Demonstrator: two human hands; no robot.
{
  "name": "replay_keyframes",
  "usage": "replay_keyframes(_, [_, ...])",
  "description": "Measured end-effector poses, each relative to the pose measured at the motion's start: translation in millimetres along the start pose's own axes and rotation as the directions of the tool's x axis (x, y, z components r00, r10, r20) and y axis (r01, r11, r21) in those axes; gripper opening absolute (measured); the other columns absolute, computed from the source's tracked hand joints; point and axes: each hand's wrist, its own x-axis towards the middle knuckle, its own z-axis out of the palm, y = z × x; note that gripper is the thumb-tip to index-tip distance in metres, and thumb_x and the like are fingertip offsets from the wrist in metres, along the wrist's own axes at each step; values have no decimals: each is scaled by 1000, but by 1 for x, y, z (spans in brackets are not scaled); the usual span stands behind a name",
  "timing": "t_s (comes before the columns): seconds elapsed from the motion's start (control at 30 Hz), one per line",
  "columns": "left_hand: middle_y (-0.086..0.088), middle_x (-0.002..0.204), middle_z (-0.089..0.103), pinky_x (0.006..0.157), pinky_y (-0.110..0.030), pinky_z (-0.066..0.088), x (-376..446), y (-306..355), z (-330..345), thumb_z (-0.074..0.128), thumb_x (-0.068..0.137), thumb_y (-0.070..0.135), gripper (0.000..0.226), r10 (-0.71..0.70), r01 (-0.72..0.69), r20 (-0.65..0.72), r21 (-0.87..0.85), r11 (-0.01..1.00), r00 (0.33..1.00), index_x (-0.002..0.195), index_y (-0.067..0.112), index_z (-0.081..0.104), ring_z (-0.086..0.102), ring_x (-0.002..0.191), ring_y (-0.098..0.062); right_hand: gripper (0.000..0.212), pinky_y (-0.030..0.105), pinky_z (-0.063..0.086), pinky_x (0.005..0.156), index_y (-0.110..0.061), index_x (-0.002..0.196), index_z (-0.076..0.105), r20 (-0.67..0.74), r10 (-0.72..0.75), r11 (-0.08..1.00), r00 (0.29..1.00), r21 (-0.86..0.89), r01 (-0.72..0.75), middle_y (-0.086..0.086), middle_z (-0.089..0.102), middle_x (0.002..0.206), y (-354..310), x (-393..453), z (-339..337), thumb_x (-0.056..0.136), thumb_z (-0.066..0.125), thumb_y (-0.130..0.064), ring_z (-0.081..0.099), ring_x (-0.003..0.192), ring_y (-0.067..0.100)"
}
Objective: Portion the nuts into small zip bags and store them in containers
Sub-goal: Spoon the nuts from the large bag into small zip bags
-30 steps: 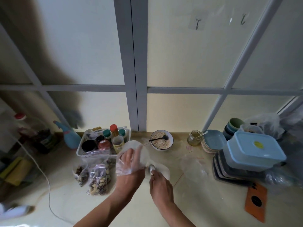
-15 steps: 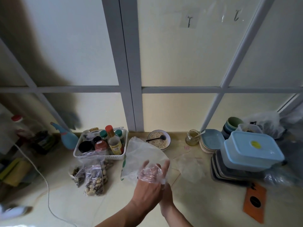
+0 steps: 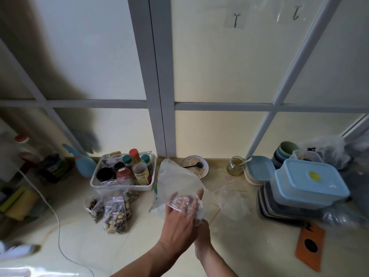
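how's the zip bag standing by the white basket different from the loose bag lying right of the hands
The zip bag by the basket stands upright, bulging with mixed nuts. The loose bag lies flat and crumpled on the counter and looks empty. The standing one sits left of the hands, the flat one right. Both are clear plastic.

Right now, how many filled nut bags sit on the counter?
3, perhaps more hidden: the front bag, a smaller bag left of it, and one behind, before the white basket.

A: Obs. — left hand (image 3: 179, 222) and forearm bare, no sleeve, watch or ring visible.
B: Confirmed. Right hand (image 3: 202, 236) mostly hidden behind the left; its wrist bare too.
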Motion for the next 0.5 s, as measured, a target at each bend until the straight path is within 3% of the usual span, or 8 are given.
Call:
replay_keyframes(0.17, [1, 104, 67, 111, -44, 28, 2, -1, -6, 65, 74, 36, 81, -8, 9, -118, 6, 1000, 993, 149, 16, 41, 58, 103, -14, 37, 32, 55, 85, -7, 107, 70, 8, 1, 987, 1000, -160, 1, 9, 74, 105, -4, -1, 5, 104, 34, -15, 72, 95, 21])
replay_keyframes(0.27, [-5, 110, 70, 102, -41, 32, 9, -18, -21, 87, 52, 25, 73, -134, 135, -207, -11, 991, 969, 120, 8, 66, 58, 101, -18, 27, 39, 61, 64, -11, 99, 72, -42, 102, 995, 994, 6, -102, 11, 76, 95, -5, 3, 6, 102, 46, -15, 75, 68, 28])
replay_keyframes(0.33, [-8, 109, 72, 96, -38, 31, 10, -35, -30, 79, 59, 29, 51, -273, 273, -235, -31, 961, 933, 104, 6, 72, 63, 99, -23, 21, 39, 59, 60, -15, 102, 68, -55, 90, 996, 994, 14, -89, 6, 76, 92, -11, 5, 8, 102, 48, -20, 73, 57, 33])
replay_keyframes(0.43, [-8, 60, 59, 76, -39, 27, 3, -71, -34, 62, 71, 25, 20, -505, 506, -173, -44, 862, 846, 65, 6, 63, 55, 64, -28, 19, 43, 59, 64, -22, 101, 67, -56, 38, 996, 998, -81, -43, -1, 75, 91, -21, 1, 11, 103, 49, -26, 72, 52, 29])
replay_keyframes(0.5, [-2, 47, 43, 75, -39, 31, -2, -93, -36, 59, 68, 24, 26, -635, 636, -83, -24, 772, 768, 47, 11, 51, 39, 53, -24, 22, 43, 59, 69, -25, 102, 68, -27, -3, 985, 1000, -171, -2, -5, 74, 92, -28, -4, 13, 104, 46, -25, 72, 52, 23])
